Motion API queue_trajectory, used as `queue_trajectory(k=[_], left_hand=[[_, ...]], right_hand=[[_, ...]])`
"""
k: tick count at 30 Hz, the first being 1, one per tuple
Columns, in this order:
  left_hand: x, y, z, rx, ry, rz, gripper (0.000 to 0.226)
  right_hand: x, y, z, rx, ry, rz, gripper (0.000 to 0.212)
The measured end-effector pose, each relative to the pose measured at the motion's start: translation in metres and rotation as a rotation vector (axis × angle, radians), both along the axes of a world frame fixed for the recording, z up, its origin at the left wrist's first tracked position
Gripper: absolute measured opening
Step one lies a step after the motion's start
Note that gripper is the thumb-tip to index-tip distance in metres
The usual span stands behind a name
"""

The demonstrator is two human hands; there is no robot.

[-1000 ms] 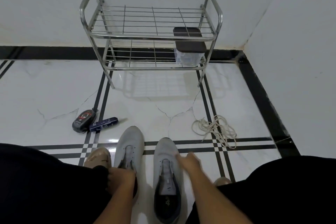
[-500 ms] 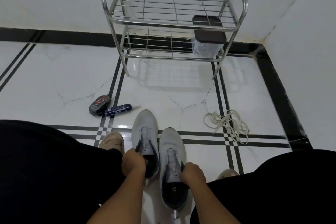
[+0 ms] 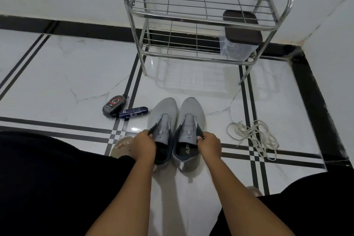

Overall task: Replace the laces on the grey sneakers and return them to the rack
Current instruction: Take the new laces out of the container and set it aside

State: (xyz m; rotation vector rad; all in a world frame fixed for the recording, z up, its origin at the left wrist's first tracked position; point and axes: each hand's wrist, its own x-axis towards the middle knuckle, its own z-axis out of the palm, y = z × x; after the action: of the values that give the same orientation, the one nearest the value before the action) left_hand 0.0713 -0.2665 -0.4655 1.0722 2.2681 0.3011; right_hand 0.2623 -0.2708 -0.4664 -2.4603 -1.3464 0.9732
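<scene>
- While both sneakers stand side by side on the floor, toes toward the rack (image 3: 208, 17), the left hand (image 3: 144, 144) pinches the dark collar of the left sneaker (image 3: 162, 120) at its outer edge.
- The right hand (image 3: 209, 144) does the same on the right sneaker (image 3: 191, 119); its fingers (image 3: 200, 138) curl round the outer collar, thumb on top.
- No laces show in either shoe; the eyelets look bare, though they are small to read.
- The loose laces (image 3: 252, 136) lie in a tangle on the floor, off to the right of the right fingers and well apart from them.
- A polish tin (image 3: 114, 105) and a tube (image 3: 133, 112) lie beyond the left fingers.
- Likely handling: the shoes look light, with soft knit uppers that fold under a pinch, so the firmer collar or heel is the better hold; the tongue would flop.
- The laces are limp and knot-prone; best taken by a tip and drawn out of the pile.
</scene>
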Motion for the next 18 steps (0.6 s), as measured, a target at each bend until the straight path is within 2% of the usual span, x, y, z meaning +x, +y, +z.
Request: queue_trajectory(k=[3, 6, 9, 11, 14, 18], left_hand=[[-0.006, 0.006, -0.006, 0.011, -0.041, 0.014, 0.029], [0.004, 0.005, -0.016, 0.127, -0.056, 0.028, 0.041], [0.028, 0.001, -0.024, 0.368, 0.035, -0.197, 0.042], [0.048, -0.001, -0.03, 0.432, 0.103, -0.436, 0.037], [0.071, -0.015, -0.044, 0.404, 0.152, -0.691, 0.044], [0.075, -0.036, -0.067, 0.332, 0.208, -0.736, 0.047]], right_hand=[[0.001, 0.002, -0.014, -0.079, 0.06, 0.06, 0.023], [-0.001, 0.004, -0.022, -0.099, 0.225, 0.016, 0.025], [-0.001, 0.025, -0.002, 0.026, 0.242, -0.144, 0.031], [0.007, 0.051, 0.025, 0.265, 0.161, -0.224, 0.027], [0.031, 0.098, 0.067, 0.575, -0.034, -0.15, 0.027], [0.065, 0.16, 0.108, 0.662, -0.459, 0.144, 0.032]])
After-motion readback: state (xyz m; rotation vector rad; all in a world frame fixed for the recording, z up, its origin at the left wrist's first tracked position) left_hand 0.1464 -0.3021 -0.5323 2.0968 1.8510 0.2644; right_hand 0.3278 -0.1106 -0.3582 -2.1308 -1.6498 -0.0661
